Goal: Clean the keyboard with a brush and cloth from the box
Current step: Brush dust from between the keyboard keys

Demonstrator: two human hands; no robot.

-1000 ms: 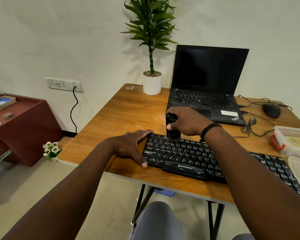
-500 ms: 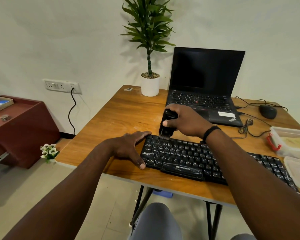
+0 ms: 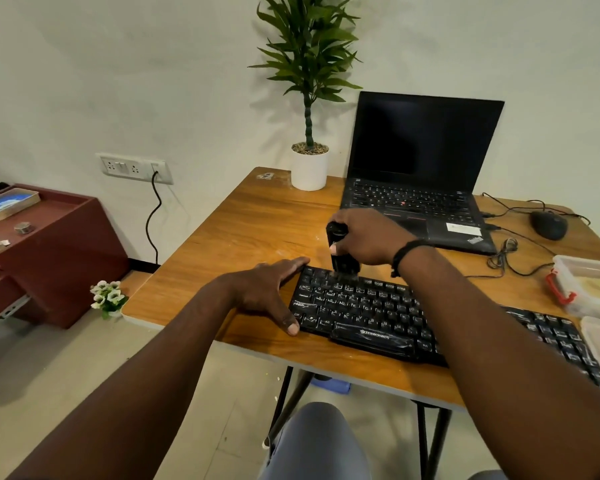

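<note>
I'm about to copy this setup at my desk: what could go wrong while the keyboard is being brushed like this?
Dust swept off the keyboard's back row by the brush could land on the open laptop just behind. The keyboard sits near the table's front edge, steadied only by the left hand, so a hard stroke might shift it.

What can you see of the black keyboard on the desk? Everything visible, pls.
The keyboard is a black full-size unit, plastic by the look, with white key legends and a glossy strip printed ZEBRONICS across the space bar. It lies flat along the near edge of the wooden table, angled slightly. The left hand rests open against its left end. The right hand holds a black brush upright, bristles on the top key row. The right forearm hides its middle.
</note>
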